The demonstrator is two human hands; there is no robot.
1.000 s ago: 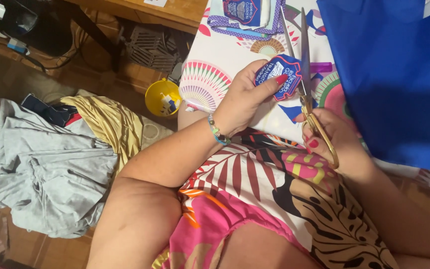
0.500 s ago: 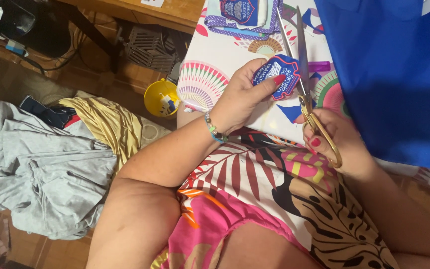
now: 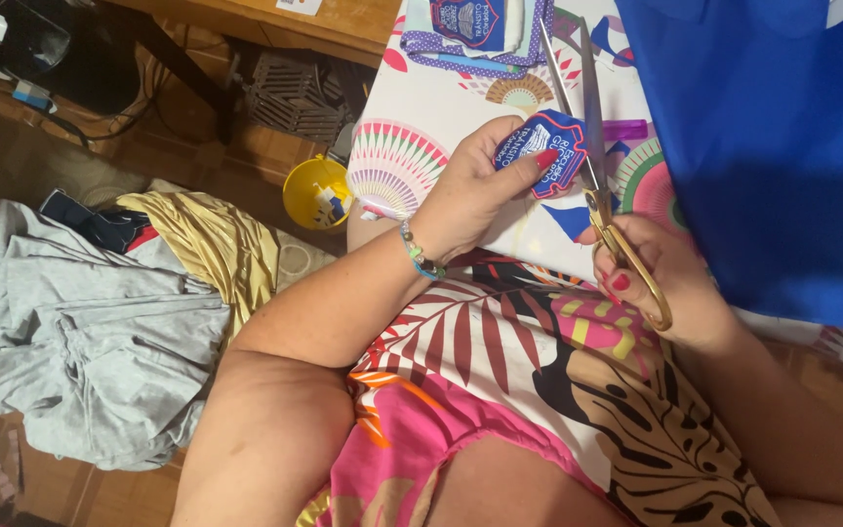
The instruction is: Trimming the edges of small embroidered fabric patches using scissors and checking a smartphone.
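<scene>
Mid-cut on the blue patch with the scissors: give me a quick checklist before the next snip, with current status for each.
1. Left hand pinches the blue patch: ok.
2. Right hand in the gold handles of the scissors: ok.
3. Blades open beside the patch edge: ok.
4. Left fingertips off the blade line: cannot tell; thumb lies close.
5. Blue fabric away from the blades: ok, though near.
</scene>
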